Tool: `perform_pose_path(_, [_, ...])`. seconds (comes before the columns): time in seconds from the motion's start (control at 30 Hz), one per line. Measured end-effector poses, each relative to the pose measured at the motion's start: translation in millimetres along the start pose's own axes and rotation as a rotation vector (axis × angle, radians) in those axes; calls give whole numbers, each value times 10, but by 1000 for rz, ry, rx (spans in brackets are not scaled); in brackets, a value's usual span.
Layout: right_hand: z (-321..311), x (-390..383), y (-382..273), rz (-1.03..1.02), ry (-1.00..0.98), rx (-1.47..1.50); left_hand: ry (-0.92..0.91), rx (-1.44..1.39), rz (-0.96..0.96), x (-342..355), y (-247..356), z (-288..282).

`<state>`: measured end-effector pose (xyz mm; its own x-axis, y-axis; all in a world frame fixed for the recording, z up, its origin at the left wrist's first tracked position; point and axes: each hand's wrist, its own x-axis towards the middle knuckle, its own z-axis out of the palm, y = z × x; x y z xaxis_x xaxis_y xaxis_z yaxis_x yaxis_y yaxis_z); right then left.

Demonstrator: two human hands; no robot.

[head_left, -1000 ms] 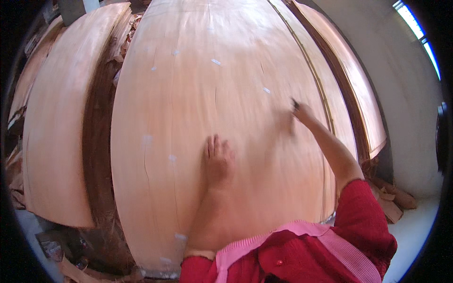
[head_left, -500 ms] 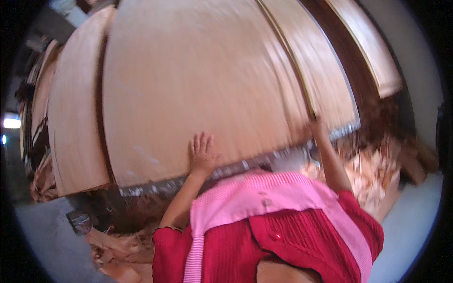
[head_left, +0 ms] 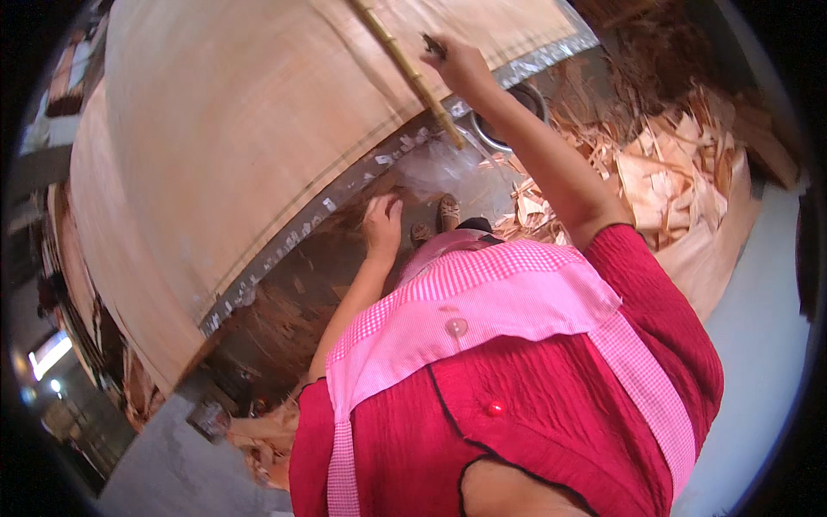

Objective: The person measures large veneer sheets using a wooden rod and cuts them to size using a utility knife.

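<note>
My right hand reaches out over the table's edge strip, closed on a small dark tool whose exact kind I cannot make out. Just left of it, a bamboo stick lies slanting across the wide sheet of wood veneer, its near end poking out past the edge. My left hand hangs just off that edge, fingers loosely bent, with nothing seen in it.
Torn veneer scraps are heaped on the right, more scraps lie at lower left. A round metal-rimmed container stands under my right forearm. Clear plastic film hangs off the table's edge.
My left hand has come off the veneer sheet to beside its edge. My right hand now shows the dark tool, right of the stick. The view has turned and shifted to the right.
</note>
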<state>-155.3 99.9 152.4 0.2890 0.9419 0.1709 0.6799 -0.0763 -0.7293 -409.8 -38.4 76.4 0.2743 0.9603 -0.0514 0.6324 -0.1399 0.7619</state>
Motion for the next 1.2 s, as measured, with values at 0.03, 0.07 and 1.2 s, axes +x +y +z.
perform_pose_path(0.03, [-144,-208,22,-8,-47,7,-13,-9,49,43,26,76])
perform_pose_path(0.07, [-272,-496,50,15,-48,5,-20,-28,99,100,71,149])
perform_pose_path(1.2, [-1870,-1067,1514,211,-901,415,-653,154,507,901,2218,1176])
